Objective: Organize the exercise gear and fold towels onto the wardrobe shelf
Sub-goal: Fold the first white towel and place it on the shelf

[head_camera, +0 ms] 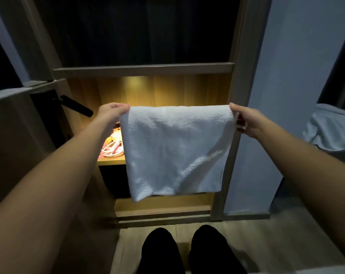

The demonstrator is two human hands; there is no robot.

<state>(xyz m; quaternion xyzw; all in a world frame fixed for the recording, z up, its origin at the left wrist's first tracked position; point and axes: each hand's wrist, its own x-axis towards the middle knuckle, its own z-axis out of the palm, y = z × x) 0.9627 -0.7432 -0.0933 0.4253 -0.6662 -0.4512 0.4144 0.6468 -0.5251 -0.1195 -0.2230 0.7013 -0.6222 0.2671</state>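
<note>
White towel (173, 149) before the lit wardrobe shelf (110, 162)
Left hand (112, 111) and right hand (246, 121) pinch its top corners; it hangs below them

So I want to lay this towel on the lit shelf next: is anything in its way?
A coiled pink and white cord lies on the left of the lit wooden wardrobe shelf, near its front edge. The white terry towel hides the rest of the shelf, so that part cannot be judged.
</note>
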